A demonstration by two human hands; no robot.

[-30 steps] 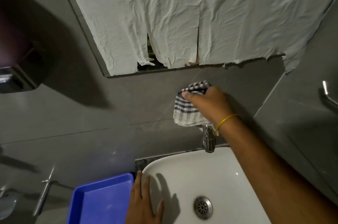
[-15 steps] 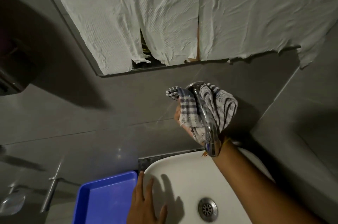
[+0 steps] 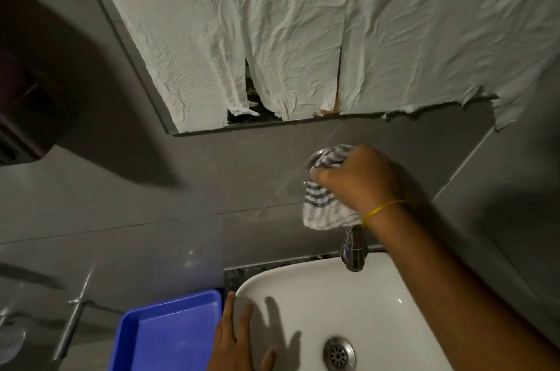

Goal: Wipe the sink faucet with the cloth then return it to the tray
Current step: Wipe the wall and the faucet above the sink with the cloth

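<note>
Bracing the body, the left hand (image 3: 239, 343) lies flat, fingers straight, on the rim of the white ceramic sink (image 3: 378, 304), just beside the empty blue plastic tray (image 3: 169, 337) awaiting the cloth. Beyond, the right hand (image 3: 357, 179) clutches the grey-striped cloth (image 3: 324, 207) around the chrome faucet (image 3: 353, 252), whose upper part it covers for wiping.

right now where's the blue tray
In the head view the blue tray sits at the bottom left, just left of the white sink, beside the left hand resting on the sink's rim.
</note>
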